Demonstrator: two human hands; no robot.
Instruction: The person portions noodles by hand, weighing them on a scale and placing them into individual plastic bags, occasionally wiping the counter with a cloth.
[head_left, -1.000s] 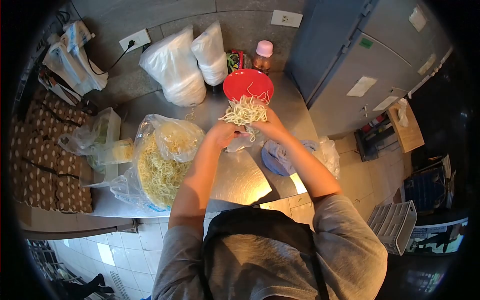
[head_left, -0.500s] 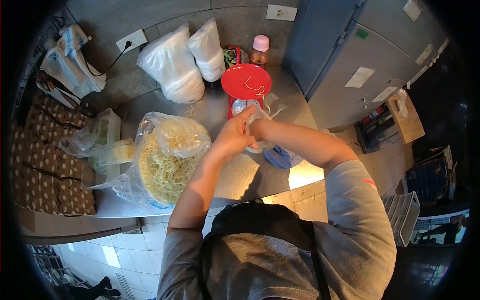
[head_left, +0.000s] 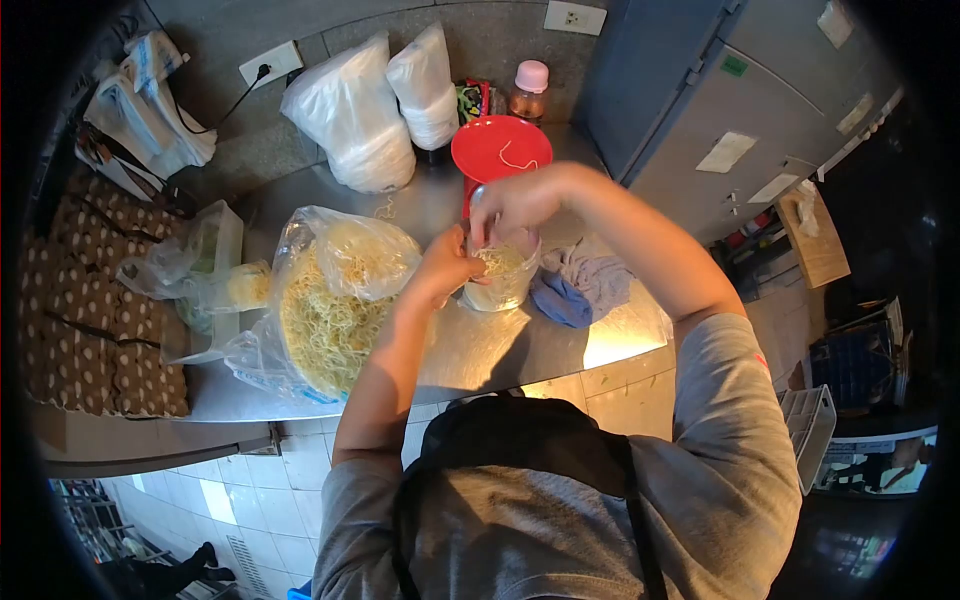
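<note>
A clear plastic bag (head_left: 502,285) with pale noodles in it stands open on the metal table, its sides upright like a tub. My left hand (head_left: 445,268) grips its left rim, thumb over the edge. Above its mouth is my right hand (head_left: 520,203), fingers bent downward and drawn together; what they hold, if anything, I cannot make out. Behind it stands a red scale (head_left: 500,150), partly covered by my right hand, with a noodle strand on its pan. To the left lies a large open bag of yellow noodles (head_left: 330,325).
Two packs of white plastic bags (head_left: 350,115) and a pink-capped bottle (head_left: 529,92) stand along the wall. A blue-grey cloth (head_left: 575,285) lies to the right. Egg trays (head_left: 105,310) and a clear container (head_left: 228,245) are at left; a grey cabinet (head_left: 690,110) rises at right.
My right hand has come up out of the small bag and is now above its mouth. The bag's noodles now show. My left hand stays at its left side.
</note>
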